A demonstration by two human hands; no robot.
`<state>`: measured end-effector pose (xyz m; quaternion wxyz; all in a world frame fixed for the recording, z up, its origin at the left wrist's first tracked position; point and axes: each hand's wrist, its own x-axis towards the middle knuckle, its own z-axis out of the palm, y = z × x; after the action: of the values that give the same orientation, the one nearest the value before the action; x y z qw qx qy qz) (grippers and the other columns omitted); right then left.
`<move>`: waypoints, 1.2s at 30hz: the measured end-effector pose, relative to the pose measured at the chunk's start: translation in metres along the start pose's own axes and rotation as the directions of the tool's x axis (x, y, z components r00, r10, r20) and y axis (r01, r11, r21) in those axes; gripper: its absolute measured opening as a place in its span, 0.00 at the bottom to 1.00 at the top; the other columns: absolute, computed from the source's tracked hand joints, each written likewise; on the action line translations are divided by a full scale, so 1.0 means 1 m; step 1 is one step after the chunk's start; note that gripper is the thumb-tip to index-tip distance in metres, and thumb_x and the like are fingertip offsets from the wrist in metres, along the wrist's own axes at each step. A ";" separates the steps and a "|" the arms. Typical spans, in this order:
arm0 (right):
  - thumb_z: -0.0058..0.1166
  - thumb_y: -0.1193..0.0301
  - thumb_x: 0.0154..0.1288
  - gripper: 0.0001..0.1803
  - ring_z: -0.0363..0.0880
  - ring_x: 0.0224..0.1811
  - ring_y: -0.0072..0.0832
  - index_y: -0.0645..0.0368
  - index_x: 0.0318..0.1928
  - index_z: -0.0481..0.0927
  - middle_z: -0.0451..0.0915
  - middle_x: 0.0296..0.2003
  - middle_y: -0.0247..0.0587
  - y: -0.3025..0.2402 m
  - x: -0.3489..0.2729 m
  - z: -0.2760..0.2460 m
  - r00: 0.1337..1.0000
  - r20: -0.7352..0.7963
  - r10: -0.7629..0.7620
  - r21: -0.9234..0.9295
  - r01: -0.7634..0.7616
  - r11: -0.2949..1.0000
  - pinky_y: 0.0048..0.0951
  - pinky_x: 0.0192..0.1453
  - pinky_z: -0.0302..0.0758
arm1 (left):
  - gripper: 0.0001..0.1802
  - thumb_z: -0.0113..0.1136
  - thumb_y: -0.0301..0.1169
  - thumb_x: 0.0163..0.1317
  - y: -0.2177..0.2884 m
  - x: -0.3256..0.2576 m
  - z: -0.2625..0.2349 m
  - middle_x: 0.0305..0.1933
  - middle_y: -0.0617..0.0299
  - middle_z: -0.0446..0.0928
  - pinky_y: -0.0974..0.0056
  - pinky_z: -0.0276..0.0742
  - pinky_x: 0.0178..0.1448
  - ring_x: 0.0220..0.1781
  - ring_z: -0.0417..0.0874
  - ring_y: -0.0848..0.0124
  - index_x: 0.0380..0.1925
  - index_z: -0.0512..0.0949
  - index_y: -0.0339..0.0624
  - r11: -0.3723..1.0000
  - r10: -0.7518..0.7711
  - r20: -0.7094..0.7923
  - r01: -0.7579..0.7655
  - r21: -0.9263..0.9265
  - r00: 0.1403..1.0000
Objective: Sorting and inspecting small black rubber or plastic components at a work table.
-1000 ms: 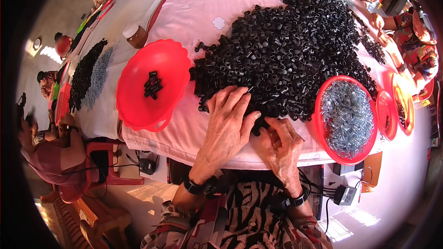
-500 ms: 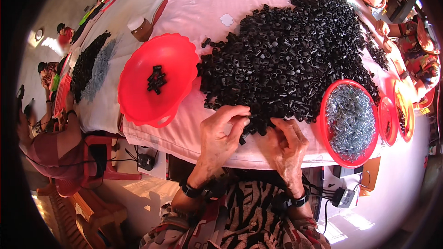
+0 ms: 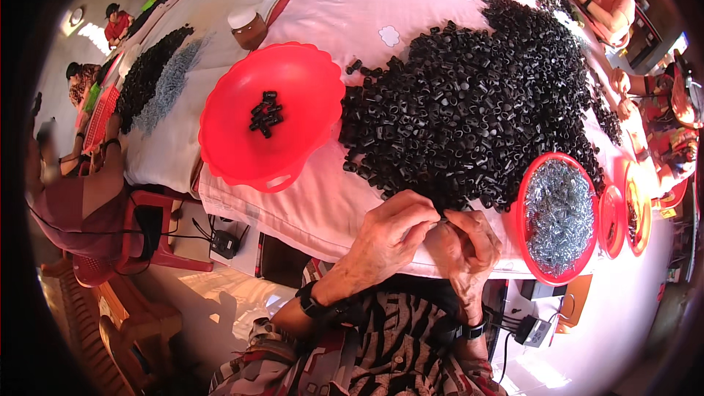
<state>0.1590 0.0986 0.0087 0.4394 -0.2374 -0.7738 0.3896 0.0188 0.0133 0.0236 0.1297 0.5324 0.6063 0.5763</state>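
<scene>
A big heap of small black plastic rings (image 3: 469, 103) covers the pink tablecloth (image 3: 315, 198). My left hand (image 3: 385, 238) and my right hand (image 3: 466, 246) meet at the table's near edge, fingertips pinched together on one small black ring (image 3: 442, 218) at the foot of the heap. A red bowl (image 3: 268, 114) to the left holds a few black rings. A red bowl of small silver metal pieces (image 3: 559, 216) stands right of my hands.
More red bowls (image 3: 623, 213) sit further right. A brown jar with a white lid (image 3: 248, 26) stands behind the left bowl. Other people sit along the table at left (image 3: 81, 198) and at the far right (image 3: 664, 117). Another dark heap (image 3: 150, 77) lies far left.
Both hands have drawn back from the heap toward the table's near edge and come together, fingertips now pinching a small piece between them.
</scene>
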 end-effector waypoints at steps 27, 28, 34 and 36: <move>0.63 0.80 0.63 0.08 0.71 0.26 0.13 0.64 0.43 0.84 0.78 0.33 0.32 0.008 -0.010 0.006 0.968 -0.147 0.202 0.122 -0.185 0.975 0.17 0.27 0.66 | 0.15 0.68 0.19 0.53 -0.011 -0.016 -0.030 0.37 0.56 0.74 0.58 0.80 0.31 0.31 0.84 0.59 0.37 0.72 0.42 0.952 -0.138 0.045 0.120 0.280 0.989; 0.63 0.80 0.63 0.08 0.71 0.26 0.13 0.64 0.43 0.84 0.78 0.33 0.31 0.009 -0.011 0.006 0.964 -0.148 0.222 0.130 -0.204 0.970 0.17 0.27 0.66 | 0.15 0.68 0.19 0.53 -0.013 -0.014 -0.030 0.37 0.56 0.74 0.58 0.80 0.31 0.31 0.84 0.59 0.37 0.72 0.42 0.953 -0.138 0.047 0.120 0.280 0.989; 0.63 0.80 0.63 0.08 0.70 0.26 0.13 0.64 0.43 0.84 0.77 0.32 0.31 0.004 -0.007 0.006 0.963 -0.149 0.223 0.124 -0.206 0.971 0.16 0.27 0.65 | 0.12 0.66 0.18 0.55 -0.021 -0.006 -0.029 0.36 0.54 0.74 0.57 0.81 0.32 0.31 0.83 0.55 0.36 0.74 0.40 0.975 -0.108 -0.026 0.111 0.191 0.994; 0.63 0.80 0.63 0.08 0.70 0.26 0.13 0.64 0.43 0.84 0.77 0.32 0.31 0.006 -0.009 0.006 0.965 -0.147 0.218 0.123 -0.201 0.972 0.16 0.27 0.64 | 0.13 0.66 0.18 0.55 -0.021 -0.005 -0.028 0.37 0.54 0.75 0.58 0.81 0.33 0.32 0.84 0.55 0.38 0.75 0.39 0.975 -0.057 -0.041 0.064 0.211 0.998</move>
<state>0.1582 0.0938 -0.0026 0.4681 -0.3244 -0.6848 0.4547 -0.0110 -0.0019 0.0120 0.0791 0.5143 0.6823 0.5135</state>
